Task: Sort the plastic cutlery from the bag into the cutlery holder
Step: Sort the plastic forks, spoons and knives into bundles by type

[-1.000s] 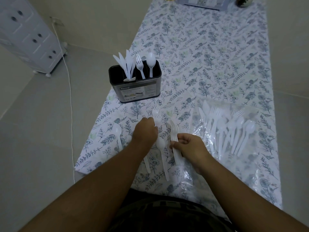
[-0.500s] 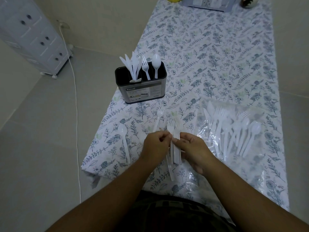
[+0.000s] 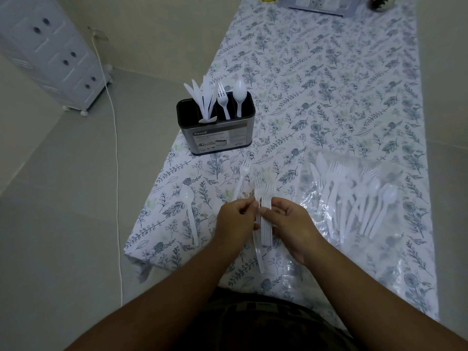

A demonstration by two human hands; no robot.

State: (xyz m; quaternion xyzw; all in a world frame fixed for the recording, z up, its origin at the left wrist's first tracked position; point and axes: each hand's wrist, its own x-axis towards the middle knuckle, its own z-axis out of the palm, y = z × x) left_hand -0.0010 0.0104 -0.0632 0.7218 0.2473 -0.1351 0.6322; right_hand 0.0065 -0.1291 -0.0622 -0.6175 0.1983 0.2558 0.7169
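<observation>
A stack of white plastic forks [image 3: 265, 198] is held over the table's near edge, tines pointing away. My right hand [image 3: 293, 225] grips its handles from the right and my left hand [image 3: 236, 220] pinches them from the left. A loose fork [image 3: 241, 177] and a loose spoon [image 3: 189, 206] lie on the cloth to the left. Under my hands lies another white piece [image 3: 258, 254]. The black cutlery holder [image 3: 215, 130] stands further back with knives, a fork and a spoon upright in separate slots. The clear bag [image 3: 354, 196] at right holds several forks, spoons and knives.
The floral tablecloth [image 3: 329, 84] covers a long narrow table whose left edge drops to a grey floor. A white drawer cabinet [image 3: 50, 54] and a white cable [image 3: 115, 148] are at left. A grey box [image 3: 321, 3] sits at the far end.
My left hand has come from the loose fork on the cloth to the fork stack, and both hands now hold it together. The view has tilted slightly.
</observation>
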